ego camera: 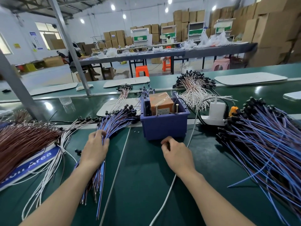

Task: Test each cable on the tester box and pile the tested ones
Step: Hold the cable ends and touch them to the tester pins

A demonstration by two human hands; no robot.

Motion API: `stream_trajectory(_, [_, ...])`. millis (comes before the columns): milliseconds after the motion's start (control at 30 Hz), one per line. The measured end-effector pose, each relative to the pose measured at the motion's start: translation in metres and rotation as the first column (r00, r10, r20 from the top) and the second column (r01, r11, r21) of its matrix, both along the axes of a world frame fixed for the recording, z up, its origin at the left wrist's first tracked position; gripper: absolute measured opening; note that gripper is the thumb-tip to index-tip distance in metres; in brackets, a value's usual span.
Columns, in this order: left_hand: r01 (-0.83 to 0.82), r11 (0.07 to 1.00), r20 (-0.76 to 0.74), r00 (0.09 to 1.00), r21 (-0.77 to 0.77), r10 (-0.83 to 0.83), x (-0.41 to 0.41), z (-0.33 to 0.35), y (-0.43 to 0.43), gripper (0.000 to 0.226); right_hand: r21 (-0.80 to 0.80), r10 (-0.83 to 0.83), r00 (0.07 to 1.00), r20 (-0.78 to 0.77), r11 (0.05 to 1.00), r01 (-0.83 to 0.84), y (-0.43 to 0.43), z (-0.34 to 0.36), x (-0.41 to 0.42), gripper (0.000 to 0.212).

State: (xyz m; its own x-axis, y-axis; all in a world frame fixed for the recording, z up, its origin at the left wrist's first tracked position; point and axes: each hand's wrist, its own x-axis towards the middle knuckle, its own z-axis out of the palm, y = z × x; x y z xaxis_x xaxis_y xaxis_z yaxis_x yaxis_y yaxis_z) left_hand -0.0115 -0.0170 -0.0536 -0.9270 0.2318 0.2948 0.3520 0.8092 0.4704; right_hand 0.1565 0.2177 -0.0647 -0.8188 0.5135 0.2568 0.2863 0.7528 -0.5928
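The tester box is a purple bin holding an orange unit, with two metal pins standing up at its front. It sits at the middle of the green table. My left hand lies over a bundle of blue and brown cables with black end caps, fingers curled onto the wires. My right hand hovers just in front of the box with fingers curled; no cable shows in it. A big pile of blue cables lies to the right.
Brown wires and white wires lie at the left over a blue sign. A white power strip with a charger stands right of the box. More white and brown cables are heaped behind. A white cord crosses the table.
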Motion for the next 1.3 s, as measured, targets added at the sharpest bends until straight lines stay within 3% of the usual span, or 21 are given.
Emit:
stream_trajectory(133, [-0.012, 1.0, -0.038, 0.999, -0.005, 0.012, 0.001, 0.0, 0.002, 0.009, -0.012, 0.0, 1.0, -0.009, 1.0, 0.0, -0.001, 0.0, 0.0, 0.019])
stream_trajectory(933, [-0.048, 0.999, -0.031, 0.998, -0.023, 0.047, -0.002, -0.002, 0.001, 0.007, -0.046, -0.057, 0.998, -0.017, 0.997, 0.056, 0.001, 0.0, -0.005, 0.015])
stream_trajectory(1167, [-0.046, 0.997, -0.033, 0.998, -0.062, 0.044, 0.0, 0.0, 0.002, 0.011, -0.066, -0.067, 0.997, -0.025, 0.996, 0.065, 0.001, 0.001, -0.005, 0.013])
stream_trajectory(1300, [-0.099, 0.977, -0.151, 0.986, -0.187, 0.071, 0.0, 0.008, 0.008, 0.026, -0.12, -0.053, 0.997, -0.052, 0.992, 0.046, 0.004, 0.004, -0.004, 0.013])
